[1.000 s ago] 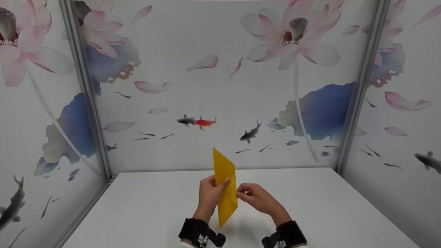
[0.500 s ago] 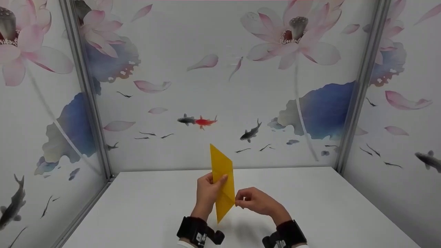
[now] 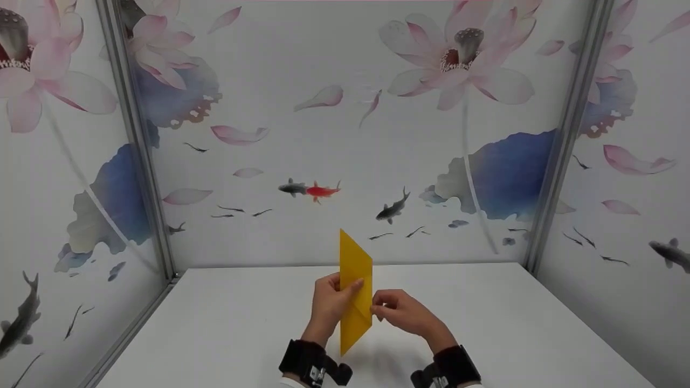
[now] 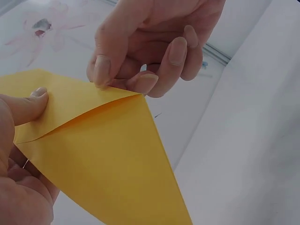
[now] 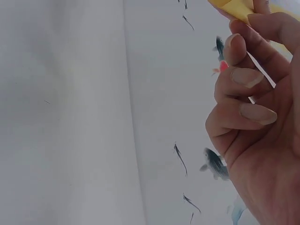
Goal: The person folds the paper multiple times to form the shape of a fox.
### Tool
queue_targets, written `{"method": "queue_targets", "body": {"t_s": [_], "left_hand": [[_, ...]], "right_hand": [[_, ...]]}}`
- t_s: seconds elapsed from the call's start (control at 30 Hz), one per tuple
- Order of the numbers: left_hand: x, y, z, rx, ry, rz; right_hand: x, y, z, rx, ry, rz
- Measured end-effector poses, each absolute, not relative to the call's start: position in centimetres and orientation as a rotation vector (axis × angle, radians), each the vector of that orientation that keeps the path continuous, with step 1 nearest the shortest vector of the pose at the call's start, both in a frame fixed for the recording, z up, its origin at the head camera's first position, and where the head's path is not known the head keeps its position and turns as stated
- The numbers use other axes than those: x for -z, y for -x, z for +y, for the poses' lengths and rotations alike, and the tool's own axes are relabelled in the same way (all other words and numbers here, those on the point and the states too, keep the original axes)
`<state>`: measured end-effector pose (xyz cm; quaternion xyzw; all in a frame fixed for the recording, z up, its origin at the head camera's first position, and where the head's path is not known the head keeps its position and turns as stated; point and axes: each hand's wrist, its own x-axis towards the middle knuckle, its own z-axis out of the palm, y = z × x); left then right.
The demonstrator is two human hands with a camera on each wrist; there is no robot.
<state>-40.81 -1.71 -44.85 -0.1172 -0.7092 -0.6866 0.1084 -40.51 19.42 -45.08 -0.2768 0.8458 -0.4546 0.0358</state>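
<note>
A folded sheet of yellow paper (image 3: 356, 269) stands upright above the table, its long faces slanting to pointed ends. My left hand (image 3: 330, 303) grips it from the left, thumb flat on the near face and the other fingers behind. On the paper's right edge, my right hand (image 3: 401, 312) pinches the fold between thumb and index finger. The left wrist view shows a flap on the paper (image 4: 108, 154), its edge slightly lifted beside the right fingertips (image 4: 102, 70). Only a corner of the paper (image 5: 236, 8) appears in the right wrist view, at the right thumb and index tips.
A white table (image 3: 226, 323) lies beneath both hands. White panels (image 3: 280, 64) printed with lotus flowers and fish enclose it at the back and sides, joined by metal posts (image 3: 566, 134). Black straps with small cameras (image 3: 307, 362) sit on both wrists.
The paper tipped slightly left and up, then came back right and down. My right fingertips slid down its right edge toward the lower corner, then a little back up.
</note>
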Motion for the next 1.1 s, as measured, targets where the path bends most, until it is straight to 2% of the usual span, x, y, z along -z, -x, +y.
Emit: {"method": "queue_targets", "body": {"t_s": [0.53, 1.1], "left_hand": [[44.83, 40.63, -1.64, 2.002, 0.455, -2.193], [44.99, 40.77, -1.3, 1.943, 0.552, -2.363]], "right_hand": [[44.94, 40.68, 19.82, 1.563, 0.861, 2.665], [44.12, 40.58, 20.32, 1.916, 0.665, 2.714]]}}
